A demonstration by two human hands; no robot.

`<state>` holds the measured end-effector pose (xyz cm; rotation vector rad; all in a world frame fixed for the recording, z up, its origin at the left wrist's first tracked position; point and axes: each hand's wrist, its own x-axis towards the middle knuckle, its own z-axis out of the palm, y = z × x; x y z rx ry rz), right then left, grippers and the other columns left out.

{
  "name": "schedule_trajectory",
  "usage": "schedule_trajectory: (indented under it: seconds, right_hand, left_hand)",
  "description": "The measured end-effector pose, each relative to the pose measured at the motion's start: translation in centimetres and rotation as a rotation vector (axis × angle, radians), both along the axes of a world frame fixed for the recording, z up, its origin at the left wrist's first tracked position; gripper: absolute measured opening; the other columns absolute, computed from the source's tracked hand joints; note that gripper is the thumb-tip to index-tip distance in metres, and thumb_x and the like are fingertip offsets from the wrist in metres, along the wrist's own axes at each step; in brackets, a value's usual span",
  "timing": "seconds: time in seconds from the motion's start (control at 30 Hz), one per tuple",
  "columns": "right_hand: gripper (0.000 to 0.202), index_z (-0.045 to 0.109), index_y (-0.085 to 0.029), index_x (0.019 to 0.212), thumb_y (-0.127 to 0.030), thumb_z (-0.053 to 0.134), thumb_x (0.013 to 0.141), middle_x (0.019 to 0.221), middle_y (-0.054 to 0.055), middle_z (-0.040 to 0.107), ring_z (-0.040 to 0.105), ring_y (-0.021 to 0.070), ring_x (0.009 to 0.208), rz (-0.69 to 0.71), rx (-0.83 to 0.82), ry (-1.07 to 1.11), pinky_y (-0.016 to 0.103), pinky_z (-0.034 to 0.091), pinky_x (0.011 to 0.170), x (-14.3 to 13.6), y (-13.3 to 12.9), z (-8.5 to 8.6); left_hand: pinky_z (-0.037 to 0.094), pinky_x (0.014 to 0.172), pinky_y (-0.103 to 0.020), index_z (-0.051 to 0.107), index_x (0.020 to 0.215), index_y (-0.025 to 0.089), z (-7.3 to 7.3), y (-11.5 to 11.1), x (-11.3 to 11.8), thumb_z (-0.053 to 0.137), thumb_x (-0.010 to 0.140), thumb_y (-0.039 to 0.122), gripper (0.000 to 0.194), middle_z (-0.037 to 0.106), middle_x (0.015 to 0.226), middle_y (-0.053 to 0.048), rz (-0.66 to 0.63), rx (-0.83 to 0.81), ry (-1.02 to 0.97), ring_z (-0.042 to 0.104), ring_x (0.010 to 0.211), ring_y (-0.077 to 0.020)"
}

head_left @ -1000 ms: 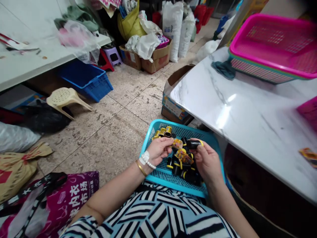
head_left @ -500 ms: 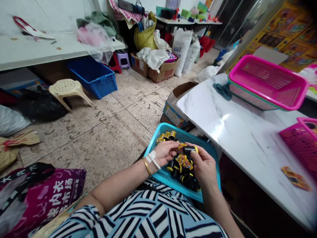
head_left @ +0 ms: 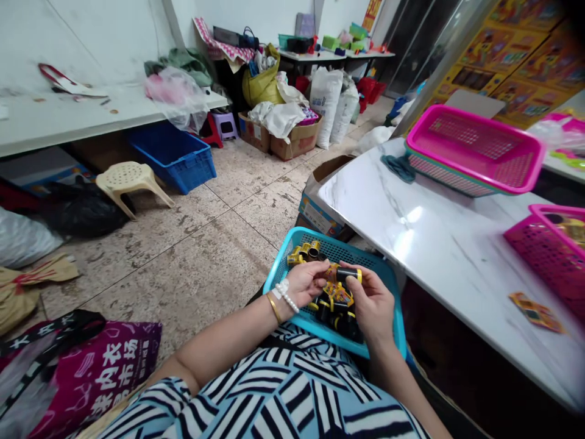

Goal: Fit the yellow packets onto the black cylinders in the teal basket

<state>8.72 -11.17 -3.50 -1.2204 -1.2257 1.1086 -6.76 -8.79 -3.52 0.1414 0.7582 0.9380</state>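
Observation:
My left hand (head_left: 305,284) pinches a yellow printed tube (head_left: 331,272) by its left end. A small black cylinder (head_left: 348,275) with a yellow end is held between the thumb and fingers of my right hand (head_left: 375,302). The two pieces meet end to end in one line; whether one sits inside the other I cannot tell. Both hands are over a light blue plastic basket (head_left: 399,323) at my lap. In it lie several black cylinders with yellow ends (head_left: 345,326), and at its far left corner several yellow printed tubes (head_left: 304,251).
A marbled white table (head_left: 411,225) stands to the right, bearing stacked pink and green baskets (head_left: 475,149), another pink basket (head_left: 539,256) and a flat printed piece (head_left: 537,312). An open carton (head_left: 320,210) is beside it. Leftward are a stool (head_left: 128,177) and blue crate (head_left: 183,161).
The black cylinder in my right hand has come level and into line with the yellow printed tube in my left. The camera view has shifted slightly.

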Motion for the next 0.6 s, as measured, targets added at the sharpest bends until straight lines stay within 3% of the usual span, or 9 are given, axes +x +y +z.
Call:
schedule_trajectory:
  seconds: [0.2, 0.4, 0.5, 0.6]
  right_hand:
    - [0.034, 0.065, -0.018, 0.105, -0.042, 0.07, 0.082, 0.099, 0.007, 0.074, 0.071, 0.0207, 0.087, -0.061, -0.073, 0.075, 0.039, 0.058, 0.084, 0.3, 0.1, -1.4]
    - [0.031, 0.063, -0.019, 0.102, -0.037, 0.073, 0.079, 0.096, 0.006, 0.071, 0.069, 0.0189, 0.084, -0.122, 0.115, -0.16, 0.034, 0.057, 0.079, 0.0, -0.3, -1.3]
    - [0.03, 0.065, -0.02, 0.102, -0.034, 0.075, 0.078, 0.097, 0.005, 0.07, 0.068, 0.0186, 0.085, -0.155, 0.209, -0.231, 0.034, 0.056, 0.08, 0.1, -0.5, -1.5]
    - [0.033, 0.066, -0.02, 0.102, -0.034, 0.077, 0.075, 0.096, 0.004, 0.068, 0.067, 0.0188, 0.083, -0.183, 0.189, -0.163, 0.035, 0.056, 0.079, 0.5, -0.6, -1.7]
  left_hand:
    - [0.017, 0.03, -0.01, 0.056, 0.074, 0.011, -0.3, 0.0, 0.6, 0.062, 0.088, 0.017, 0.016, 0.054, 0.063, 0.003, 0.029, -0.027, -0.062, 0.029, 0.036, 0.0018]
    - [0.015, 0.031, -0.011, 0.063, 0.08, 0.009, -0.9, -0.6, 0.9, 0.067, 0.084, 0.02, 0.012, 0.062, 0.072, -0.002, 0.031, 0.009, -0.055, 0.032, 0.039, 0.0018]
    - [0.015, 0.033, -0.011, 0.067, 0.082, 0.007, -0.9, -1.2, 0.8, 0.075, 0.076, 0.025, 0.02, 0.06, 0.068, -0.001, 0.071, 0.111, 0.081, 0.039, 0.043, 0.0001]
    - [0.022, 0.037, -0.012, 0.07, 0.091, 0.008, -0.8, -1.7, 0.3, 0.08, 0.072, 0.036, 0.036, 0.055, 0.065, 0.001, 0.156, 0.24, 0.328, 0.046, 0.05, -0.0031]
